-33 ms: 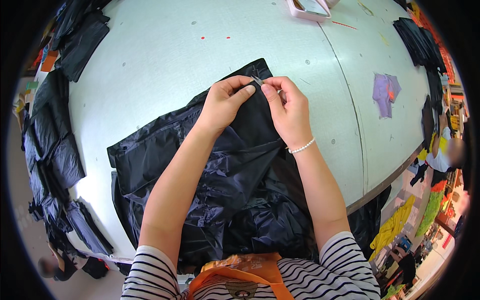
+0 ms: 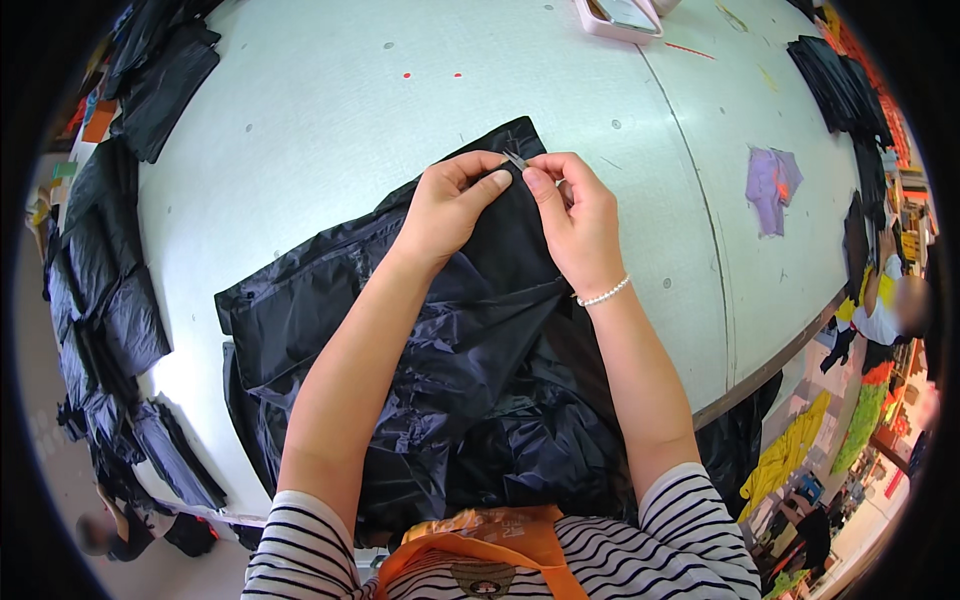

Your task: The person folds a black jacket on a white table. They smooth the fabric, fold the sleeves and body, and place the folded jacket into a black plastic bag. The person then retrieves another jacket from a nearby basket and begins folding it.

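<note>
A black, shiny garment (image 2: 430, 350) lies spread and wrinkled in front of me, its far corner pointing away. My left hand (image 2: 455, 205) is closed, thumb and fingers pinching the garment's cloth near that corner. Close beside it, my right hand (image 2: 572, 200) is closed on what look like small metal thread snips (image 2: 515, 160). Their pointed silvery blades reach toward the left fingertips, over the cloth. Most of the snips are hidden by the right fingers, and I cannot tell whether the blades touch a thread.
Dark garments are piled along the pale table's (image 2: 330, 130) left edge (image 2: 105, 260) and at far right (image 2: 840, 90). A purple cloth scrap (image 2: 770, 190) lies to the right. A pink tray (image 2: 620, 22) stands at the back. Other people are beyond the table on both sides.
</note>
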Available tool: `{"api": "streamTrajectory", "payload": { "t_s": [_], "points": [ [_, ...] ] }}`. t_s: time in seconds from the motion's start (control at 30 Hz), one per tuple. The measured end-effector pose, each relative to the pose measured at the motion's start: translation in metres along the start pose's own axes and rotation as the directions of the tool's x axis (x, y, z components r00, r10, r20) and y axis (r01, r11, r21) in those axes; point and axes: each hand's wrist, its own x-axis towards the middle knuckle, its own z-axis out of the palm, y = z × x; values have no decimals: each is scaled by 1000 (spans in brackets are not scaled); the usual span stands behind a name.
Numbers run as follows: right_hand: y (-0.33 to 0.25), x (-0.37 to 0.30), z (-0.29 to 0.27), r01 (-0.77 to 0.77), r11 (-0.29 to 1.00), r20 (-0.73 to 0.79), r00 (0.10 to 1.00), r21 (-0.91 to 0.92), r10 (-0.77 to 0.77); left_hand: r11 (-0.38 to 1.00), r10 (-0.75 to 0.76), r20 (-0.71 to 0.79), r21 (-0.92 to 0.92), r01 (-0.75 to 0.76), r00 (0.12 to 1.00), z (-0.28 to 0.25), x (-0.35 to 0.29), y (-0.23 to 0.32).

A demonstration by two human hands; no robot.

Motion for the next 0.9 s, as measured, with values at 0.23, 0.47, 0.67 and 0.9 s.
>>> {"api": "streamTrajectory", "payload": {
  "t_s": [0.23, 0.47, 0.67, 0.9],
  "points": [
    [-1, -1, 3, 6, 997, -9, 1000, 73, -5, 1000, -10, 27, -14, 11, 1000, -4, 0, -2],
    [-1, -2, 3, -20, 993, 3, 1000, 117, 20, 996, -25, 44, -80, 29, 999, -3, -2, 0],
    [12, -4, 6, -95, 949, -15, 994, 302, 104, 996, -23, 12, -84, 24, 1000, -4, -3, -3],
    [1, -6, 4, -18, 975, -64, 997, 224, 34, 997, -51, -112, 57, 57, 992, 0, -10, 7]
  ]
}}
